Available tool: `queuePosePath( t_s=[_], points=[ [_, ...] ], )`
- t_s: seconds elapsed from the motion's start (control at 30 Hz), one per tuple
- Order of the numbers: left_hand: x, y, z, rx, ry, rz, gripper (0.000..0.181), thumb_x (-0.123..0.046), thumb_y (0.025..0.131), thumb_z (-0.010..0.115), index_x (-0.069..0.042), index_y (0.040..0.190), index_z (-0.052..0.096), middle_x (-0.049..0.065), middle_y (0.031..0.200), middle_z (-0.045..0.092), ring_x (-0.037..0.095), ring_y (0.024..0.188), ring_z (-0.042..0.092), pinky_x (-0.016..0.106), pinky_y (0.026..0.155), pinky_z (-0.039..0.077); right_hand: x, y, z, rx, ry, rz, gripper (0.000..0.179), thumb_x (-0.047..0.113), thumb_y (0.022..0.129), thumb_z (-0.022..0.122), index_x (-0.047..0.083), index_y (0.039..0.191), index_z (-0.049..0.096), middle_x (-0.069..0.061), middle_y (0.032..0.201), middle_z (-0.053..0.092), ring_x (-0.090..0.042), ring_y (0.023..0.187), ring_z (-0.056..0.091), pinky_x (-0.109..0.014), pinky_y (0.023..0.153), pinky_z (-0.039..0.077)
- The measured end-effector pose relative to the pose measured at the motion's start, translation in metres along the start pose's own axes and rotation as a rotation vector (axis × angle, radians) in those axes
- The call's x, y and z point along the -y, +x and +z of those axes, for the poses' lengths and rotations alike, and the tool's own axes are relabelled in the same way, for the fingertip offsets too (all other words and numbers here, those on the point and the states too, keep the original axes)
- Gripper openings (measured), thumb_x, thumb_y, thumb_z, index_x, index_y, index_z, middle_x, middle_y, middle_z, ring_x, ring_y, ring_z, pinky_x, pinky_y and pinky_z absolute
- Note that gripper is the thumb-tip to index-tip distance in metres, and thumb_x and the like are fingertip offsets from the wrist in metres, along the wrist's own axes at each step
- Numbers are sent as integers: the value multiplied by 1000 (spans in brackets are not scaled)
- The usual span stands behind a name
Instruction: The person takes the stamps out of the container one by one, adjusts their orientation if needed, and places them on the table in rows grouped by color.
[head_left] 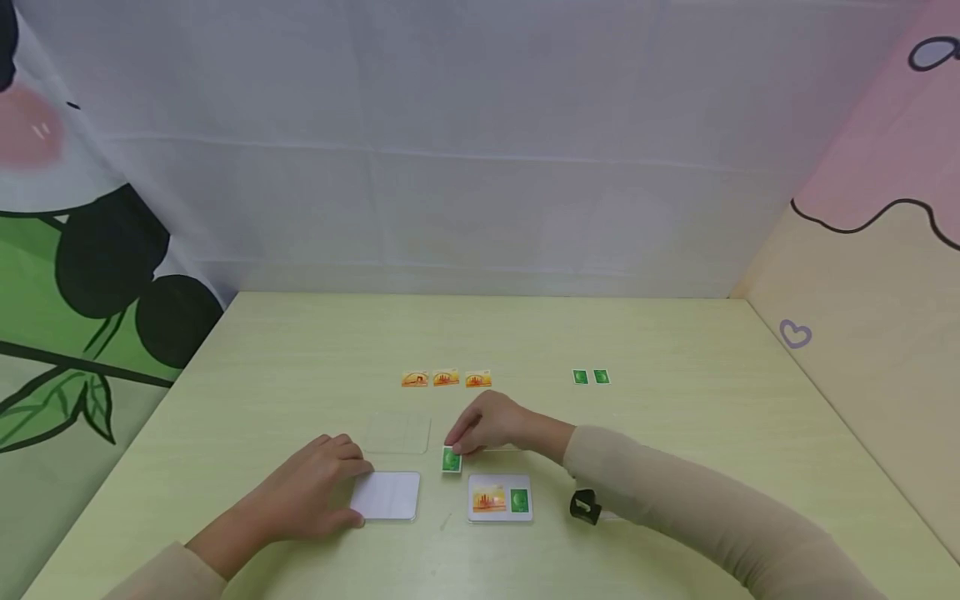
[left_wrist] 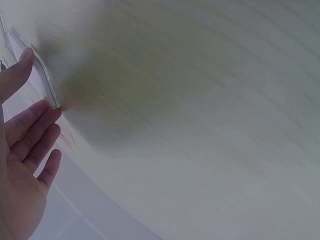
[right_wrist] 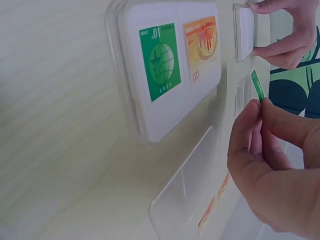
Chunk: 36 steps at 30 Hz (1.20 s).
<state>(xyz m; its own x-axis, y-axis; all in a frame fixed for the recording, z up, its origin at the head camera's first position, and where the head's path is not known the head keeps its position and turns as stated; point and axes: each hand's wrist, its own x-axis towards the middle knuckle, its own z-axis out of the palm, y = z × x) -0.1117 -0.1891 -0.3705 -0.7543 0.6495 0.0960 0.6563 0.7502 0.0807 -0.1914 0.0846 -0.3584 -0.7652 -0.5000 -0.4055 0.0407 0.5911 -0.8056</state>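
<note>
My left hand [head_left: 311, 490] grips a clear plastic case with a white insert [head_left: 386, 495] by its left end, thumb and fingers on opposite edges. In the left wrist view the thumb and fingertips of that hand [left_wrist: 30, 145] meet the case's rim. Between the thumb and fingers of my right hand [head_left: 487, 423] a green stamp [head_left: 451, 461] is pinched, just above and right of the white case. Another case [head_left: 500, 517] lies to the right, holding an orange stamp [right_wrist: 202, 45] and a green stamp [right_wrist: 160, 62] side by side on white.
Three orange stamps [head_left: 446, 377] lie in a row farther back, with two green stamps [head_left: 592, 377] to their right. A clear lid [head_left: 397, 434] lies behind the white case; another clear lid [right_wrist: 187, 185] is partly behind my right arm. A white cloth [head_left: 480, 208] hangs behind the table.
</note>
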Motion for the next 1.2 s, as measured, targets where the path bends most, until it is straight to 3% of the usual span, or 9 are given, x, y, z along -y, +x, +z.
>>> queuePosePath(
  t_s=[0.67, 1.2],
  points=[
    [0, -2, 0, -8, -6, 1, 45, -40, 67, 82, -12, 100, 71, -7, 94, 65, 11, 91, 55, 34, 83, 45, -12, -1, -16, -6, 25, 21, 12, 2, 82, 72, 1, 93, 75, -10, 89, 75, -7, 67, 63, -27, 72, 57],
    [-1, -2, -1, -12, -3, 6, 45, -41, 67, 82, -12, 99, 71, -7, 93, 64, 10, 90, 54, 33, 82, 45, -19, -5, -29, -20, -19, 16, 12, 5, 84, 71, 4, 95, 76, -6, 91, 75, -8, 71, 62, -25, 74, 56]
  ],
)
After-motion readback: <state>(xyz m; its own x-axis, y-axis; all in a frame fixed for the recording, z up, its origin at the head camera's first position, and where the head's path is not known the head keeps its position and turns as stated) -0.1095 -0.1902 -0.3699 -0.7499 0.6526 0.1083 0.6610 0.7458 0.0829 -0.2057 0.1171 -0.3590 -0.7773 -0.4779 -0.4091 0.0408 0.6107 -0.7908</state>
